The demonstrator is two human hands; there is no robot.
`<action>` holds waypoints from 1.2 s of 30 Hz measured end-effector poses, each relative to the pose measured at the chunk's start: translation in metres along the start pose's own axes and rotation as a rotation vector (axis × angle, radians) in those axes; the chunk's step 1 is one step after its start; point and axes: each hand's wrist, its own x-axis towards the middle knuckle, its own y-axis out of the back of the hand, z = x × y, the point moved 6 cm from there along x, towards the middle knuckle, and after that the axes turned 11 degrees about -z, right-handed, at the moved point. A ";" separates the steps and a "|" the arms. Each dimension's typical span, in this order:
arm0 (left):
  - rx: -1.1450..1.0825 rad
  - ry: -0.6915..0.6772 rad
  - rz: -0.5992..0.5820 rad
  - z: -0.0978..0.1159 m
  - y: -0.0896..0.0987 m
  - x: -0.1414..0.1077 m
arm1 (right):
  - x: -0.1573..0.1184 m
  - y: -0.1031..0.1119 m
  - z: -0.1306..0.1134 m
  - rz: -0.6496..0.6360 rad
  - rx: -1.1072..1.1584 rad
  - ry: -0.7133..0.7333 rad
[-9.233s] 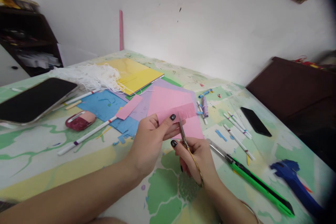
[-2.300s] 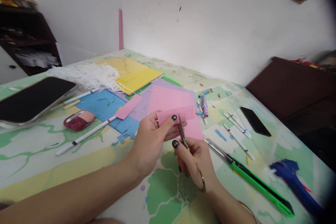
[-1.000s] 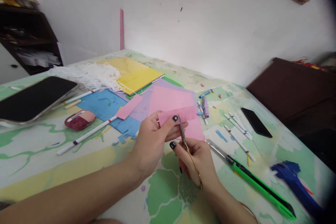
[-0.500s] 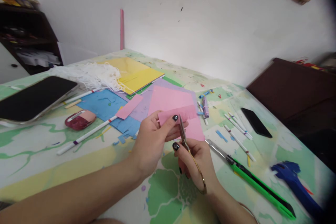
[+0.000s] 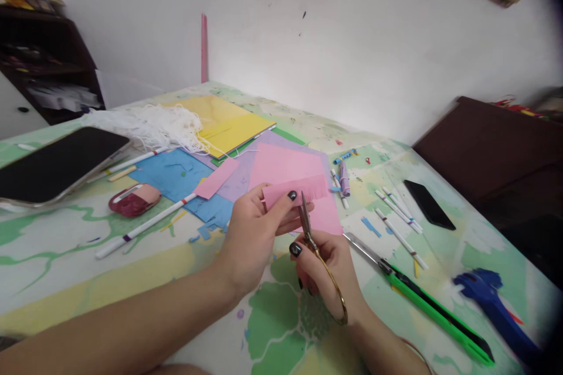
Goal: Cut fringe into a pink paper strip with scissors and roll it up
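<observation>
On the table [image 5: 153, 263], patterned in green, white and yellow, overlapping coloured sheets [image 5: 281, 167] are spread across the middle, with white string [image 5: 149, 126] heaped beside them. A large black-screened device [image 5: 61, 167] and a maroon-and-pink case [image 5: 135, 199] are set at the left. At the right, white sticks [image 5: 401, 239], a green cutter [image 5: 435, 307], a blue tool [image 5: 488, 299] and a black phone [image 5: 430, 204] are laid.

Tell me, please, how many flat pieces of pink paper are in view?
3: a fringed strip in the left hand; a large sheet on the purple paper; and a small rectangle left of that sheet. Others may be hidden.
</observation>
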 end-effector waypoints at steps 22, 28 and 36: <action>0.015 0.007 0.009 -0.002 0.002 0.000 | 0.002 0.002 0.002 0.068 -0.114 -0.099; 0.006 -0.003 -0.015 -0.002 0.001 0.001 | 0.001 0.002 0.001 0.074 -0.103 -0.093; 0.012 -0.004 -0.029 -0.001 0.001 0.000 | 0.000 0.003 0.002 0.050 -0.092 -0.080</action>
